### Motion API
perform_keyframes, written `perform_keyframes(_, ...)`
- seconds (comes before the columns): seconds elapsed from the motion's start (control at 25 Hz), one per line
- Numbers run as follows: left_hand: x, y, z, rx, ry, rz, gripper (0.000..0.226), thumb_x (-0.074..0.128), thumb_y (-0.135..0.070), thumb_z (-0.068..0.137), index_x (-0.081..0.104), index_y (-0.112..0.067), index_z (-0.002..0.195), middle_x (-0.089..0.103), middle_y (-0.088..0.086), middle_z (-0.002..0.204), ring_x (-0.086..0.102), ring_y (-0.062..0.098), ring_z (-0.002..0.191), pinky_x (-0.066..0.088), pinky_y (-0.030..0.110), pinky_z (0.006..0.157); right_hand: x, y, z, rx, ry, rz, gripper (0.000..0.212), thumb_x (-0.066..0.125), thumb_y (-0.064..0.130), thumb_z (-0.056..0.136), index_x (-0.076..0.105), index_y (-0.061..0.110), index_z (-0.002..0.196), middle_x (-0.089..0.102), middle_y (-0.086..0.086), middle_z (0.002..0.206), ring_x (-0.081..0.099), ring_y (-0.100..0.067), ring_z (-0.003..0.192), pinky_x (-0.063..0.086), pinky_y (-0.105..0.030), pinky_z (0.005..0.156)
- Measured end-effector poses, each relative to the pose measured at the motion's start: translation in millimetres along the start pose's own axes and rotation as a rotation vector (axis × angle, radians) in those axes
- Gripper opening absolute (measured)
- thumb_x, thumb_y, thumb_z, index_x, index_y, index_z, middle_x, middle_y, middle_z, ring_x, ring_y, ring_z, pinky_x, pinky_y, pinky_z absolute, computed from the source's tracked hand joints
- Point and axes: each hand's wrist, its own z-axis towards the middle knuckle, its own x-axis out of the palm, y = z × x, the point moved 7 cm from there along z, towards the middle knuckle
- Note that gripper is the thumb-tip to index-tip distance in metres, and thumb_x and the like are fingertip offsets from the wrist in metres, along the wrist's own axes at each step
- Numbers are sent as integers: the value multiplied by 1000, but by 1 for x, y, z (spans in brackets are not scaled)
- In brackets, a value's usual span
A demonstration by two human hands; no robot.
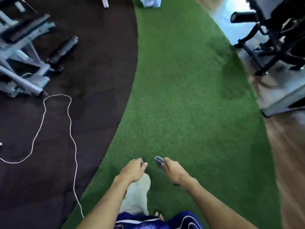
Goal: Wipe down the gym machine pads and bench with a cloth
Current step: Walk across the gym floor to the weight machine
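Observation:
My right hand (173,170) is closed around a small folded grey-blue cloth (159,162), held low over the green turf. My left hand (134,169) hangs beside it, fingers curled in, with nothing in it. A light grey gym machine (21,52) with a black roller pad (63,49) stands at the far left on dark rubber flooring. A black machine (272,35) with a black padded handle (242,16) stands at the far right. Both machines are well away from my hands.
A strip of green turf (181,96) runs straight ahead between dark rubber floor (82,121) and wooden floor (290,154). A white cord (71,129) loops across the dark floor at left. A pale platform edge (280,103) sits at right. My leg and foot are below.

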Motion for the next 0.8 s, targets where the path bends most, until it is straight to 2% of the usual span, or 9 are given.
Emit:
perform_keyframes(0.04, -17, -6, 21, -2, 3, 0, 40, 40, -38, 101, 60, -8, 118, 65, 15, 124, 60, 33, 116, 47, 39, 94, -13, 8, 26, -10, 7, -3, 31, 38, 25, 105, 53, 1, 116, 68, -22, 119, 64, -39, 108, 47, -40, 85)
perform_keyframes(0.12, -61, -16, 71, -1, -7, -5, 37, 40, -37, 101, 61, -9, 113, 66, 15, 120, 61, 32, 111, 46, 38, 90, -44, 29, 84, -21, 13, -9, 32, 38, 25, 105, 53, 0, 117, 68, -22, 117, 65, -39, 106, 47, -40, 84)
perform_keyframes(0.28, -174, -48, 173, -9, 19, 4, 36, 39, -40, 102, 59, -11, 106, 65, 13, 116, 60, 30, 107, 46, 39, 90, -128, 83, 204, -5, 6, 17, 27, 40, 25, 104, 54, 3, 110, 70, -21, 111, 66, -33, 91, 51, -41, 79)
perform_keyframes(0.44, -290, -78, 253, -15, -23, -8, 40, 39, -42, 102, 59, -8, 108, 64, 14, 117, 60, 32, 109, 48, 41, 91, -215, 150, 304, -22, -5, 49, 26, 40, 26, 104, 54, 5, 106, 71, -19, 108, 67, -35, 93, 51, -40, 79)
perform_keyframes(0.6, -393, -103, 355, -14, -60, -46, 41, 39, -43, 102, 59, -7, 108, 65, 14, 115, 61, 32, 106, 50, 43, 91, -303, 220, 414, -89, 1, 13, 21, 36, 28, 106, 49, 12, 98, 65, -1, 103, 60, -17, 75, 47, -29, 66)
perform_keyframes(0.64, -418, -109, 384, -15, -73, -56, 42, 39, -42, 102, 59, -7, 110, 65, 14, 115, 61, 32, 107, 50, 43, 91, -323, 234, 446, -107, 4, -6, 22, 36, 29, 105, 48, 13, 98, 64, 0, 101, 61, -19, 76, 48, -31, 66)
perform_keyframes(0.72, -466, -120, 438, -25, -95, -61, 42, 39, -42, 102, 59, -7, 114, 65, 14, 118, 61, 32, 109, 49, 42, 92, -357, 256, 507, -120, 20, -35, 28, 36, 33, 105, 50, 9, 102, 67, -9, 100, 66, -32, 83, 52, -45, 70)
perform_keyframes(0.8, -524, -130, 497, -57, -114, -75, 43, 38, -42, 102, 58, -7, 117, 63, 15, 120, 59, 33, 112, 48, 42, 93, -398, 284, 580, -156, 60, -71, 31, 36, 32, 105, 51, 6, 109, 68, -13, 102, 66, -33, 87, 52, -43, 75)
